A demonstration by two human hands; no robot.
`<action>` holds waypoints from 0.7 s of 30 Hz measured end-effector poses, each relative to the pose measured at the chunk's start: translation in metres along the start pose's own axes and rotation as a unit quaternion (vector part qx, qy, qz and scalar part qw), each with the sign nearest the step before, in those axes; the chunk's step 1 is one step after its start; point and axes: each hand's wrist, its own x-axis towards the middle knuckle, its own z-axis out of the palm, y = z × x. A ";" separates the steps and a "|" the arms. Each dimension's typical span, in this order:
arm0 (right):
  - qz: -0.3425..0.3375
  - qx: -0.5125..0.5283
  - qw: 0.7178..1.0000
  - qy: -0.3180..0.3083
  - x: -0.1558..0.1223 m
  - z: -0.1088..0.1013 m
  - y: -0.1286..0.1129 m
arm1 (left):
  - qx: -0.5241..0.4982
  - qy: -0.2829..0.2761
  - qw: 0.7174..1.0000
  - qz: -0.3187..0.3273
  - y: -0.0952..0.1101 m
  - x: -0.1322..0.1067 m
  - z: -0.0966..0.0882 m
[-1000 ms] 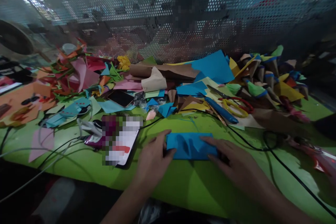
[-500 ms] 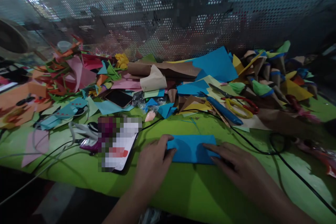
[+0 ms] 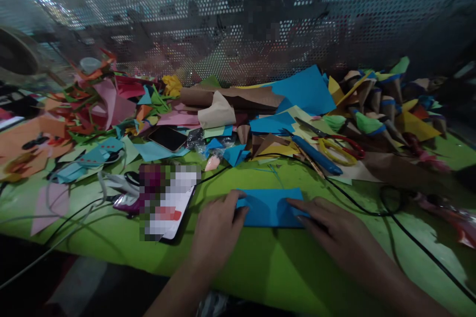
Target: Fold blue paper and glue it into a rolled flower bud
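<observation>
A folded blue paper rectangle (image 3: 269, 207) lies flat on the green table (image 3: 282, 267) in front of me. My left hand (image 3: 217, 230) rests at its left end, fingers stretched out and pressing on the edge. My right hand (image 3: 334, 230) lies on its right end, fingers extended flat over the paper. Neither hand grips anything; both press the sheet down.
A phone (image 3: 169, 205) lies left of the paper, another dark phone (image 3: 167, 137) farther back. Black cables (image 3: 372, 208) cross the table. Scissors (image 3: 334, 147) and a blue tool (image 3: 316, 155) sit behind. Piles of coloured paper scraps (image 3: 111, 104) and paper cones (image 3: 375, 104) line the perforated back wall.
Both hands stay on the blue paper with only small shifts; the view has moved slightly. The paper looks flatter than a second ago.
</observation>
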 end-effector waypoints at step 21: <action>0.002 -0.031 0.999 -0.009 -0.001 0.008 -0.006 | 0.166 0.011 0.955 0.247 0.003 -0.004 0.012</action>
